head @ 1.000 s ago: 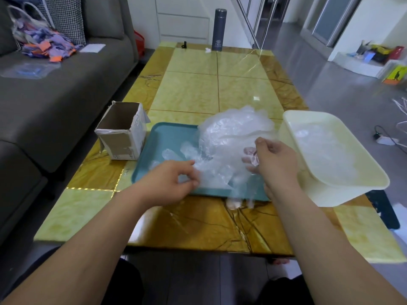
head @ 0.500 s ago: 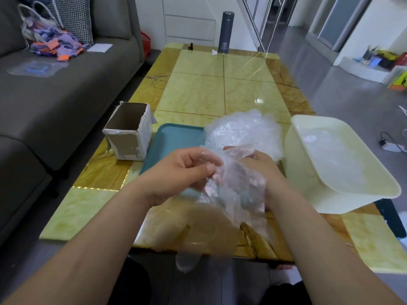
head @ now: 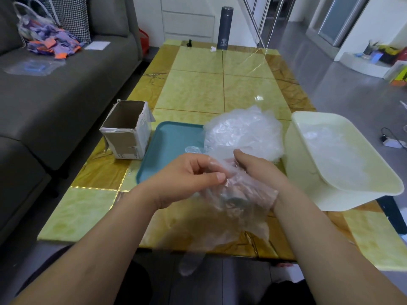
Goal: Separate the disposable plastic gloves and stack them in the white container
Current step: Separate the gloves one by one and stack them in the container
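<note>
A heap of clear plastic gloves (head: 244,130) lies on the right part of a teal tray (head: 169,146). Both hands hold a small clump of gloves (head: 237,208) above the table's near edge. My left hand (head: 187,179) pinches the clump's top between thumb and fingers. My right hand (head: 257,172) grips the same clump from the right, partly veiled by the film. Glove fingers dangle below the table edge. The white container (head: 356,190) stands at the right, with flattened clear gloves (head: 332,150) inside it.
An open cardboard box (head: 127,130) stands left of the tray. A dark flask (head: 224,27) is at the table's far end. A grey sofa (head: 55,89) runs along the left. The yellow marble table (head: 220,89) stretches beyond the tray.
Both hands lifted a clump of gloves off the tray heap and drew it toward me, over the table's near edge. The clump now hangs lower between the hands.
</note>
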{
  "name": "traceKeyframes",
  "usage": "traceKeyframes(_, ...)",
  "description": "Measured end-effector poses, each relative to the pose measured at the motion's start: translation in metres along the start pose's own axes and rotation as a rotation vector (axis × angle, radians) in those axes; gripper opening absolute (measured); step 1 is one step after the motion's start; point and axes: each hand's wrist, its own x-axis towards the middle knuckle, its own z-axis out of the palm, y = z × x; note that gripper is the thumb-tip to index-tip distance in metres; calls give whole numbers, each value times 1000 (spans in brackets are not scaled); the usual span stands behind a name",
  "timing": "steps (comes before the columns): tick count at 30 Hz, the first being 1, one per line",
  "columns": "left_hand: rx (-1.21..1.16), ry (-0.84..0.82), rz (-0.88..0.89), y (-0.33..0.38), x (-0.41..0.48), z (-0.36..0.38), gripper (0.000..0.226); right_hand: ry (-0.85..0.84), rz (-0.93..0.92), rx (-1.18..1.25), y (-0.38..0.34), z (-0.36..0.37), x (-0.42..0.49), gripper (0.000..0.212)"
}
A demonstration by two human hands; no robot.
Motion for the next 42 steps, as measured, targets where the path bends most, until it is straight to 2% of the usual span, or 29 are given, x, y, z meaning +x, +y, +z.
traceKeyframes(2, -11, 53, 5, 1, 2, 2, 18, -40, -68, 77, -5, 8, -15, 35)
traceKeyframes(3, -38, 89, 7, 1, 3, 2, 18, -104, -100, 133, -4, 10, -21, 20)
traceKeyframes(4, -69, 130, 4, 1, 4, 1, 19, -150, -115, 182, -3, 11, -24, 15)
traceKeyframes(7, -136, 264, -18, 2, 7, -2, 17, -302, -130, 395, -3, 11, -33, 33)
traceKeyframes(13, -71, 385, -30, -2, 8, -7, 13, -372, -143, 331, -11, 17, -35, 32)
traceKeyframes(15, -88, 415, -2, -4, 9, -8, 9, -324, -121, 379, -7, 15, -28, 36)
traceKeyframes(18, -201, 391, 58, -4, 11, -10, 15, -219, -117, 465, -3, 12, -20, 40)
traceKeyframes(22, -348, 400, 33, -2, 11, -7, 8, -103, -256, 250, 3, 11, -13, 33)
traceKeyframes(25, -294, 425, 12, -3, 12, -5, 12, -23, -323, 168, 6, 16, -9, 20)
traceKeyframes(29, -186, 413, -63, -5, 14, -9, 12, 94, -219, 276, 8, 21, -2, 11)
traceKeyframes(31, -101, 396, -107, -9, 14, -10, 12, 38, -138, 357, 7, 22, -1, 4)
traceKeyframes(35, -25, 424, -155, -17, 18, -10, 19, -149, -11, 500, 0, 20, -3, 20)
traceKeyframes(38, -27, 444, -170, -19, 22, -13, 17, -199, 34, 565, -5, 18, -12, 34)
traceKeyframes(42, -3, 438, -164, -19, 26, -12, 14, -259, 11, 605, -4, 9, -14, 80)
